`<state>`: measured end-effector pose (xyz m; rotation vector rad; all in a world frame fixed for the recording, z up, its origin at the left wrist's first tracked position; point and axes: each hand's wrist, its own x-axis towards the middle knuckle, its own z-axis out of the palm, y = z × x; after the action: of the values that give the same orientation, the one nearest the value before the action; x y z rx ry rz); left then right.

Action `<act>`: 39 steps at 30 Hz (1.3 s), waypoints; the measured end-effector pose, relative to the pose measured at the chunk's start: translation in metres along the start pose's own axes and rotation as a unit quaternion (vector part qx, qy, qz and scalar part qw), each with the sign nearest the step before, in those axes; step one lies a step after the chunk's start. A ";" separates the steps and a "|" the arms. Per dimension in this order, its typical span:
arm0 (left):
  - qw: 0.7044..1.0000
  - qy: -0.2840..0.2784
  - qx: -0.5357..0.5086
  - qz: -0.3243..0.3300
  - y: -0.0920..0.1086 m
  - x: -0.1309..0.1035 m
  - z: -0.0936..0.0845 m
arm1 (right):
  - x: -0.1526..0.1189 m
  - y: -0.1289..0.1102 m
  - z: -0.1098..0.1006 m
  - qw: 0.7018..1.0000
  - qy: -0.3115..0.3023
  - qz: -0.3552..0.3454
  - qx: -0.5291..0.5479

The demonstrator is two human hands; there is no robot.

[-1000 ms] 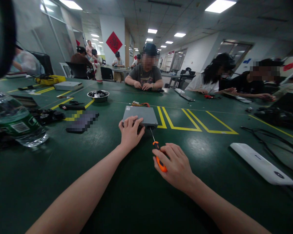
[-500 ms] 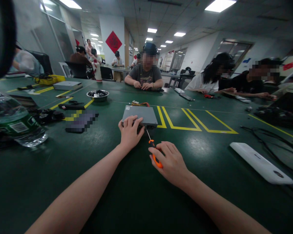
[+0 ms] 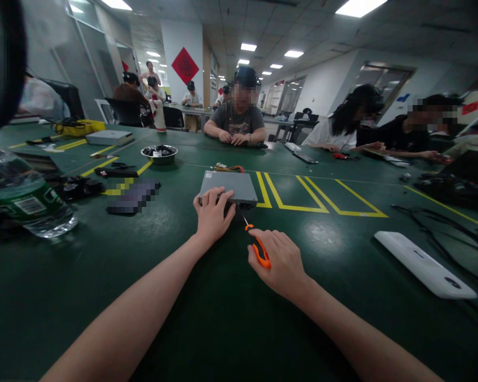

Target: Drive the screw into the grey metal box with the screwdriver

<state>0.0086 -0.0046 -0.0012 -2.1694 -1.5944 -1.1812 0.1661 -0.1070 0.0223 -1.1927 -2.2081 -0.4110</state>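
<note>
Green mat [image 3: 207,318] covers the whole bench, and going from the left: a plastic water bottle [image 3: 22,199] sits well off to the side, then a metal bowl [image 3: 160,154] of small parts further back. The left hand [image 3: 213,212] is pressed down on the near edge of the grey metal box [image 3: 231,185], fingers curled over it to pin it flat on the mat. The right hand [image 3: 281,260] is closed around the orange screwdriver [image 3: 258,249], tip angled up at the box's near face.

Looks like the screw-driving step to me: the tip needs to seat square in a screw head before any turning.

Can't make out the screw itself, since the near face is dark and partly behind the left fingers. A white panel [image 3: 424,265] lies off right.
</note>
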 end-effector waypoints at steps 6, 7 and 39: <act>1.000 0.000 -0.003 -0.001 0.000 0.000 0.000 | 0.002 -0.007 -0.010 0.995 0.025 -0.047 -0.079; 1.000 0.002 -0.003 -0.001 0.000 0.000 0.000 | 0.002 -0.007 -0.011 0.994 0.030 -0.054 -0.089; 1.000 0.003 -0.005 0.001 -0.001 0.000 0.002 | 0.001 0.002 0.007 0.981 0.120 -0.153 -0.026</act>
<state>0.0087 -0.0034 -0.0027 -2.1699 -1.5873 -1.1968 0.1652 -0.1014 0.0178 -0.7798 -2.1787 -0.7032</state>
